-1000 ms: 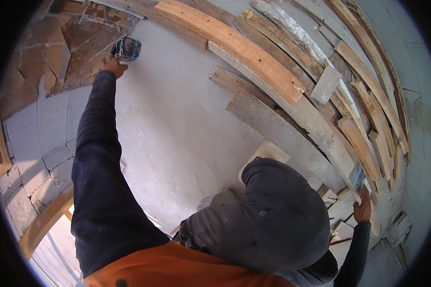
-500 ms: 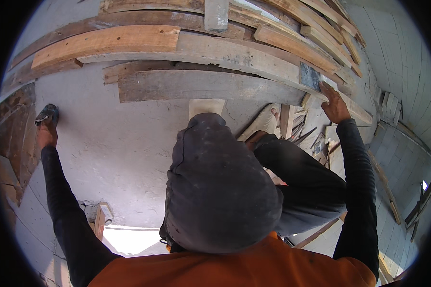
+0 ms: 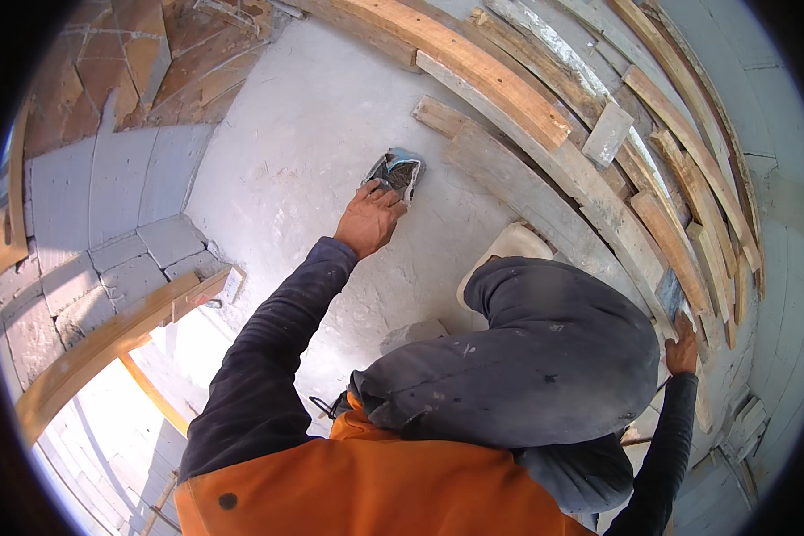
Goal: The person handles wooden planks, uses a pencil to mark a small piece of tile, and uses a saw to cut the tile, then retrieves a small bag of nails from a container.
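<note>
My left hand [image 3: 372, 220] is closed on the near edge of a small open-topped container [image 3: 402, 171]. Its walls are dark and blue with a pale crusted rim, and it is over the rough whitish surface [image 3: 330, 116]. What it contains cannot be made out. At the right, my right hand [image 3: 682, 348] is at the end of a flat grey metal blade [image 3: 669, 290], like a trowel's, which lies against the stacked planks. Its fingers look curled there, though their grip is partly hidden.
Long wooden planks [image 3: 473, 58] lie in a curved-looking stack from upper middle to right. My bent knee [image 3: 545, 348] in dark trousers fills the centre. Brown broken sheets [image 3: 116, 67] show at upper left, pale blocks [image 3: 116, 277] and a timber beam [image 3: 98, 344] below them.
The view has turned left. My left hand has carried the container from the far left toward the planks. My right hand stays by the grey blade.
</note>
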### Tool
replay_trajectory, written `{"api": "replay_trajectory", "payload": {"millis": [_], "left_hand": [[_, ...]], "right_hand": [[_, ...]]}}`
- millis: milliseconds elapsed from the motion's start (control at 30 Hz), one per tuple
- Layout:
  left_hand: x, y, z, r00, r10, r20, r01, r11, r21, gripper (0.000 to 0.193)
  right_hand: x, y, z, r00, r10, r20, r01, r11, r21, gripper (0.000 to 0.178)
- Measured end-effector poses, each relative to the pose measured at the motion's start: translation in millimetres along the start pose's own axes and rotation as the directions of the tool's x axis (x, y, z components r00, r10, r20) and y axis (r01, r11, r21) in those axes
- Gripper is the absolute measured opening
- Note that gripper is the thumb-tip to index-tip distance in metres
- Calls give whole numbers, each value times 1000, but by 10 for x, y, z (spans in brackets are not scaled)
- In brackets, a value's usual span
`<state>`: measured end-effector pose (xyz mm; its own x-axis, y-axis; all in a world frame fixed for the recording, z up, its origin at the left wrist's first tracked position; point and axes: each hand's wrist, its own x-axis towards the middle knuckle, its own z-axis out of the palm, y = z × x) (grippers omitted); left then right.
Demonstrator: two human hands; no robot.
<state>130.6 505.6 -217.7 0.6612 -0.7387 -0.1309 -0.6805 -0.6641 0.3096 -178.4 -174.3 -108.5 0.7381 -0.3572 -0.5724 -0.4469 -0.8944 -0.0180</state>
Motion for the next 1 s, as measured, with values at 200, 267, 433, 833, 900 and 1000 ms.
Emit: {"api": "replay_trajectory", "payload": {"millis": [200,267,433,833,900,1000], "left_hand": [[109,-229,83,966,-256,35,254,914,-316,23],[319,-317,86,960,-255,112,271,949,-160,22],[721,-328,43,892,-295,343,186,930,318,16],[1004,-294,445,783,-378,495,47,828,558,18],[979,-320,438,779,-391,490,62,826,560,18],[984,-309,393,761,-410,502,87,832,548,21]], "right_hand": [[24,54,30,998,13,-61,-7,996,87,74],[-10,58,57,997,19,-79,-15,998,61,73],[-62,10,145,990,2,-144,-3,1000,-5,74],[-146,-160,206,966,140,-216,-149,988,-26,74],[-160,-298,150,958,187,-217,-185,982,33,73],[-144,-382,141,955,198,-222,-188,980,63,71]]}}
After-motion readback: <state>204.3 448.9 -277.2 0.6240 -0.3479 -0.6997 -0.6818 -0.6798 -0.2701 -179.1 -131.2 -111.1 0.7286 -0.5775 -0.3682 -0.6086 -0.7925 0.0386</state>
